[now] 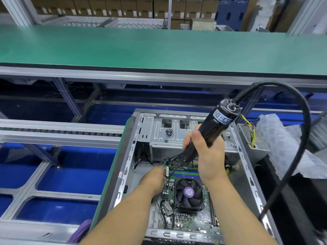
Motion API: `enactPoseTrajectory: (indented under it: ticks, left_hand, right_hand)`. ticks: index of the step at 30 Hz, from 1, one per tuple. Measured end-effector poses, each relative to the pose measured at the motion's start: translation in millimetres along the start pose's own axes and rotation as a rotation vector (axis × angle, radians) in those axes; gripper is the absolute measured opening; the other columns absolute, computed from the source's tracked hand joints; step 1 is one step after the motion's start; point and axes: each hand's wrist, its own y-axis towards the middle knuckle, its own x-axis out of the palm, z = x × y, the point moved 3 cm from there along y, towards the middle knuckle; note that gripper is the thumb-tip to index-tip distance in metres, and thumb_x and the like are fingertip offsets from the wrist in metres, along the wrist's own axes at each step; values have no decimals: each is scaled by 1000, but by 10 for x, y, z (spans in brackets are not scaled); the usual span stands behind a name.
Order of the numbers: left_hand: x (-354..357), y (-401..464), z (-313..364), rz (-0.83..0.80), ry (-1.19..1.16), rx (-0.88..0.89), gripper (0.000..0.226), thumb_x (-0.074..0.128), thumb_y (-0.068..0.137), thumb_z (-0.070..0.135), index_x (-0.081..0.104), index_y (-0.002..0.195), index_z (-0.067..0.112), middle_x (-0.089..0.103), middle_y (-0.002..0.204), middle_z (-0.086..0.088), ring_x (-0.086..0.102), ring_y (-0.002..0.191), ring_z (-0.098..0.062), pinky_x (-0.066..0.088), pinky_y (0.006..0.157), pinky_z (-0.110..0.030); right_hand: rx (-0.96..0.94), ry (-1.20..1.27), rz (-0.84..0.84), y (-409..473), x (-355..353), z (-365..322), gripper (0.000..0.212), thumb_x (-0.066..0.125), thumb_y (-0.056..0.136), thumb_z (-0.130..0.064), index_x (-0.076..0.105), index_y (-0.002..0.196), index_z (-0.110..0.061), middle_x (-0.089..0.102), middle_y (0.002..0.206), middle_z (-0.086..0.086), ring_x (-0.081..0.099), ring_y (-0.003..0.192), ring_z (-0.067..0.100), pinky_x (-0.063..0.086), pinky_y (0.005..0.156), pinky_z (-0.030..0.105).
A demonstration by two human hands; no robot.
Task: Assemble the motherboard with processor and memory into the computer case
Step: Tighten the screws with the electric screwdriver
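The computer case (178, 144) lies open on its side at the near right of the scene, on a green-edged worktop (109, 183). The motherboard (192, 218) sits flat inside the case, in its near half. On the board, the processor cooler fan (189, 192) with a purple hub label is mounted at centre; the processor itself is hidden beneath it. Memory slots (184, 173) with green and blue strips run left to right just beyond the fan.

The right hand (205, 152) is closed around the black body of an electric screwdriver (212, 128), held tilted, upper end toward the far right. The bit (174, 171) slants down to the left, its tip meeting the board's left edge beside the memory slots. A black cable (299, 138) loops from the tool's top, arching right and down off the near edge.

The left hand (154, 179) rests inside the case at the board's left edge, fingertips gathered at the bit tip; whether they pinch a screw cannot be told.

A small cluster of screws (169, 132) lies on the drive bay plate (169, 137) at the far end of the case. Right of the case stands a power supply (254, 138) with yellow wires, with crumpled plastic wrap (283, 138) beyond it. A green conveyor belt (159, 48) crosses the far side.
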Motion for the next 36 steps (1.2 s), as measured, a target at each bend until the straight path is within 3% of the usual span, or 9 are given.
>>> enactPoseTrajectory:
  ticks: [5,7,10,13,20,24,31,36]
  left_hand:
    - [1,-13,-19,31,11,14,21,40,94,0,46,92,20,57,100,2,58,97,-21,44,79,-28]
    - [-8,-19,-7,28,22,29,25,37,90,-3,48,94,19,57,99,2,60,100,-22,48,84,-29]
    - [-26,-39,16,8,63,51,34,37,86,-6,55,106,16,63,108,-5,62,100,-26,53,91,-36]
    - [-13,-28,9,5,60,52,31,38,88,-5,53,103,18,62,111,-6,62,102,-27,53,91,-37]
    - [-13,-29,16,13,94,57,31,40,94,-3,53,116,13,60,119,-10,60,105,-30,52,92,-38]
    - [-18,-40,28,4,48,41,36,38,90,-7,53,117,11,59,119,-9,59,108,-30,51,95,-38]
    - [-35,-32,22,41,-8,-7,21,36,86,-1,47,89,17,61,94,0,53,82,-18,38,69,-25]
    - [-15,-33,15,8,24,22,27,37,91,-3,48,104,18,56,105,-1,57,96,-21,47,85,-30]
  right_hand:
    - [4,4,17,5,20,2,34,70,74,-69,64,75,-35,64,66,3,61,65,18,51,69,35]
    - [6,6,16,5,27,7,29,70,77,-63,63,75,-35,64,66,3,61,65,19,50,69,37]
    - [2,15,13,1,36,4,38,71,73,-72,64,76,-35,64,66,4,61,65,19,51,70,32]
    - [1,20,5,3,46,0,40,69,72,-75,64,76,-35,63,66,3,60,65,20,51,69,29]
    - [0,10,38,-3,21,30,34,71,78,-58,61,75,-25,63,65,3,60,63,18,50,68,28]
    - [1,11,27,-9,27,11,45,71,72,-72,62,74,-29,63,66,5,61,64,21,51,69,31]
    - [6,1,26,-20,6,12,41,70,71,-77,64,75,-36,65,66,4,62,65,21,52,69,42]
    - [15,1,37,-27,-8,23,44,71,71,-77,66,76,-34,64,66,5,62,65,23,52,70,50]
